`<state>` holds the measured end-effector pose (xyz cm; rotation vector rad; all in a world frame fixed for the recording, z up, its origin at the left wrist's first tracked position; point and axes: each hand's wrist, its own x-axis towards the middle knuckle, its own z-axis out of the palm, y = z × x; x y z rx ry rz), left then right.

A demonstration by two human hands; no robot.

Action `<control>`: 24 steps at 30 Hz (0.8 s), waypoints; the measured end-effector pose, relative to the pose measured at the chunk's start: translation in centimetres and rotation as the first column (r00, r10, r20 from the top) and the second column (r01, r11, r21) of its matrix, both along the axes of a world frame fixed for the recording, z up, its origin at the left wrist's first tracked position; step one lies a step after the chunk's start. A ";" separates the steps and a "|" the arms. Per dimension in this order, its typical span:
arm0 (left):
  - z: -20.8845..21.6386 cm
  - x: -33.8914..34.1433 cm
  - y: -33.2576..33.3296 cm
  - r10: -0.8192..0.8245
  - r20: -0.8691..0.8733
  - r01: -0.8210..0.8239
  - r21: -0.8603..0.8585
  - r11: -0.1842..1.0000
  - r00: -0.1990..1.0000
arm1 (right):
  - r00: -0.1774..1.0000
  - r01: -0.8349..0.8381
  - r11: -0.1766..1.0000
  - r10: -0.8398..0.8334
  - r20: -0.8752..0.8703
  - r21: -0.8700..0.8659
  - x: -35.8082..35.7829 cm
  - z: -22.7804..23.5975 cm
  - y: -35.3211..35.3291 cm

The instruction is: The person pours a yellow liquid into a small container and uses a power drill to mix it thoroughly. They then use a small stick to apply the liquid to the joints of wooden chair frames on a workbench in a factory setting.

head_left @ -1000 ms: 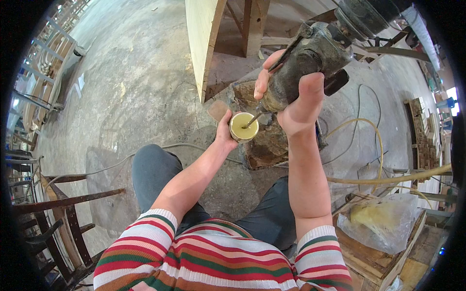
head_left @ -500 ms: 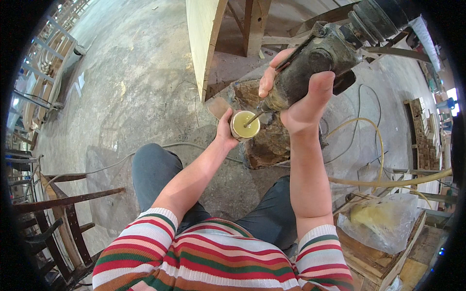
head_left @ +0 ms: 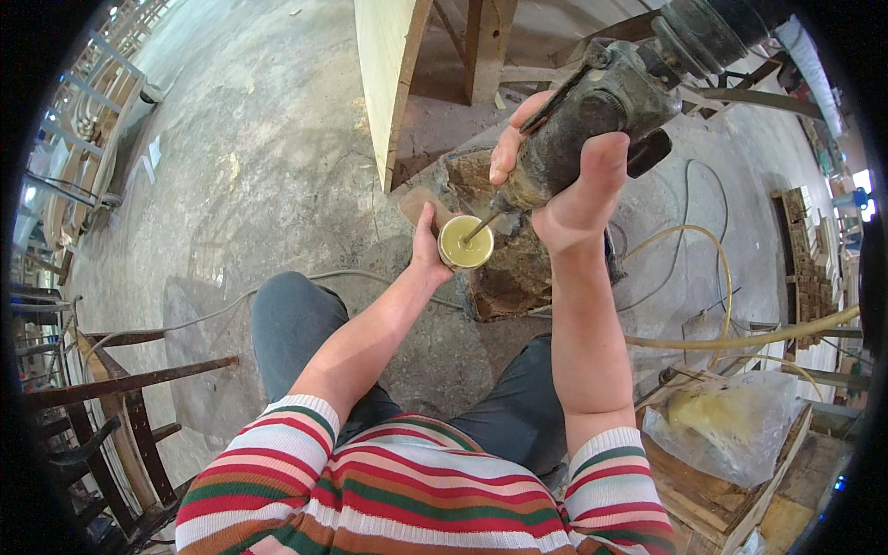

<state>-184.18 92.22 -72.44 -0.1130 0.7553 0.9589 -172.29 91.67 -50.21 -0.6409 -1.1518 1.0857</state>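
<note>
My left hand (head_left: 430,250) is closed round the side of a small round cup (head_left: 450,263) with a pale rim. Yellowish-green liquid (head_left: 474,247) fills much of it. My right hand (head_left: 583,208) grips a worn, dark power drill (head_left: 592,106), tilted down toward the cup. From its lower end a thin metal rod (head_left: 484,222) dips into the liquid. Just beyond my left fingers shows a flat brownish piece (head_left: 422,204); whether they touch it I cannot tell. Under both hands lies a rough brown block (head_left: 509,287) on the floor.
A pale wooden panel (head_left: 384,83) stands ahead. A yellow hose (head_left: 740,347) and grey cables (head_left: 684,222) run along the right. At lower right, a clear plastic bag (head_left: 731,425) with yellow contents sits on a wooden crate (head_left: 684,481). Dark wooden frames (head_left: 139,430) are at left.
The drill and my right hand have shifted slightly left. The cup has moved slightly left with the rod still in it, and the liquid's surface looks different.
</note>
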 end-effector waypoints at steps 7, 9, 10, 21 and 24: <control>-0.9 -0.3 0.2 0.025 0.003 -0.025 0.018 1.000 1.000 | 1.000 -0.002 1.000 0.002 -0.002 0.002 -0.3 -0.1 0.3; -0.9 -0.2 0.3 0.006 0.023 -0.007 0.033 0.999 1.000 | 1.000 -0.001 1.000 0.001 0.007 -0.005 -0.2 -0.1 0.4; -0.9 -0.2 0.2 -0.003 0.032 0.002 0.040 0.999 0.999 | 1.000 -0.003 1.000 0.003 0.016 -0.014 -0.1 0.0 0.3; -0.8 0.2 0.3 -0.013 0.053 0.011 0.039 0.999 0.998 | 1.000 0.007 1.000 -0.007 0.021 -0.018 0.0 -0.3 0.5; -1.1 0.2 0.4 -0.014 0.066 0.013 0.019 1.000 0.998 | 0.999 -0.003 1.000 0.003 0.043 -0.005 0.1 -0.3 0.5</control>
